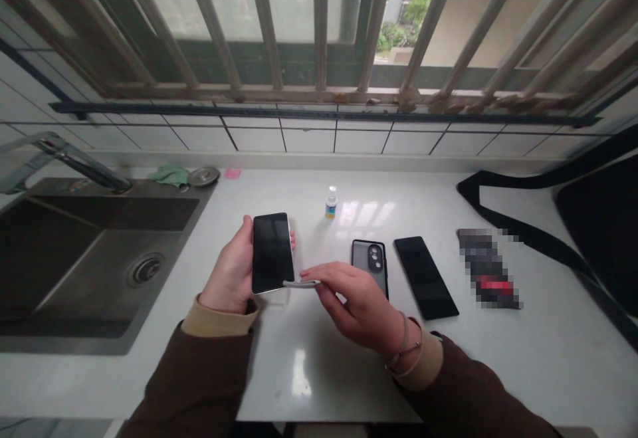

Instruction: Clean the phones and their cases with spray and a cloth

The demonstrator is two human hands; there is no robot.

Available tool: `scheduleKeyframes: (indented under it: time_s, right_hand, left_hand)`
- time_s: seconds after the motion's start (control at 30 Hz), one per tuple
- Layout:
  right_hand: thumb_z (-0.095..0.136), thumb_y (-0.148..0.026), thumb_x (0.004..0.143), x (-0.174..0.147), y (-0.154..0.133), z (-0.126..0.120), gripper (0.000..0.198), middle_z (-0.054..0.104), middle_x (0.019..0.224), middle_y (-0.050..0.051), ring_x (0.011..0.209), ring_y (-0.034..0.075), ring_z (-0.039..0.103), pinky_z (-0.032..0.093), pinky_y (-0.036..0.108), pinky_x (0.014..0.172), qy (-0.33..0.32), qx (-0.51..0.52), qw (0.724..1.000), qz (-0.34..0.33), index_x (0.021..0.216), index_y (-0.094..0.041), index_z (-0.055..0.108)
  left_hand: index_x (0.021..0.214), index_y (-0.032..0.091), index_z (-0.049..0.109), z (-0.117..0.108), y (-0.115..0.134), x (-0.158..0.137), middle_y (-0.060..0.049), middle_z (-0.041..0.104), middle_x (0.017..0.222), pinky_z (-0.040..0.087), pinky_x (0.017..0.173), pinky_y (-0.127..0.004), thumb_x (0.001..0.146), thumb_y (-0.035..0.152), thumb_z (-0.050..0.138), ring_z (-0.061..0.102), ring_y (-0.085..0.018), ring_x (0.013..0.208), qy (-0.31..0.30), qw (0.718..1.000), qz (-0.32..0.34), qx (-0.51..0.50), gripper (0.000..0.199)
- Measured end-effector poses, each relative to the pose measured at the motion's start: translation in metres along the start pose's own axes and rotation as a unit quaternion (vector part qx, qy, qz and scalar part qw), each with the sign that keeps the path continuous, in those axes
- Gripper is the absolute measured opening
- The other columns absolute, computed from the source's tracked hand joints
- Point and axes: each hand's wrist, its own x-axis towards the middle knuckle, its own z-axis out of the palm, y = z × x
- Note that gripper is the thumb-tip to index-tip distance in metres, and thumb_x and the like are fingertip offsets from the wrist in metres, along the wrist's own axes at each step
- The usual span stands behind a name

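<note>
One white table (pixel 319 385) carried everything, and, with the held phone taken as the clock's centre, one steel sink (pixel 164 270) was let into it at 9 o'clock. One wide black strap (pixel 528 242) curved over the table's far right, near 3 o'clock. Two hands were at work. The left hand (pixel 232 268) was closed around the held phone (pixel 272 248), thumb along one side and fingertips showing at the other. The right hand (pixel 349 302), at 4 o'clock, was narrow, its fingers together, pinching one thin grey strip that lay across the phone's 5 o'clock corner; whether they touched, I could not tell. There were two phones in all: the second, a black phone (pixel 426 278), lay at 3 o'clock, between one pixelated dark object (pixel 486 268) and one phone case (pixel 361 258). One small bottle (pixel 331 204) stood upright at 2 o'clock; smaller came the thin grey strip (pixel 305 284) itself, and one pink slip (pixel 232 173) lay flat at 11 o'clock.
</note>
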Motion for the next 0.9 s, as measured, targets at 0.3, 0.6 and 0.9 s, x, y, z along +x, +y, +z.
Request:
scheduleKeyframes:
  time_s: [0.3,0.6,0.9]
  right_hand:
    - [0.057,-0.034,0.113,-0.005,0.008,0.021,0.027,0.075,0.143,0.010,0.133,0.023,0.071,0.055,0.043,0.117,-0.025,0.180,0.969,0.169,0.125,-0.024,0.079]
    - [0.055,-0.029,0.112,-0.005,0.002,0.022,0.026,0.074,0.147,0.013,0.136,0.024,0.071,0.054,0.041,0.119,-0.020,0.121,0.983,0.137,0.119,-0.021,0.080]
    - [0.055,-0.024,0.111,-0.007,-0.004,0.022,0.024,0.073,0.150,0.013,0.140,0.024,0.070,0.056,0.042,0.120,-0.065,0.071,0.992,0.077,0.121,-0.020,0.077]
  left_hand:
    - [0.115,0.014,0.074,-0.001,-0.016,-0.009,-0.010,0.077,0.087,0.060,0.058,-0.034,0.101,0.067,0.064,0.071,-0.023,0.066,-0.008,0.989,0.044,0.139,0.055]
    - [0.146,0.017,0.052,-0.005,-0.041,-0.003,-0.015,0.072,0.125,0.056,0.100,-0.045,0.079,0.059,0.090,0.073,-0.030,0.113,0.081,0.879,0.245,0.401,0.088]
    - [0.136,0.009,0.058,-0.009,-0.022,-0.015,-0.024,0.065,0.134,0.050,0.116,-0.052,0.083,0.049,0.081,0.062,-0.042,0.136,0.199,0.665,0.293,0.658,0.070]
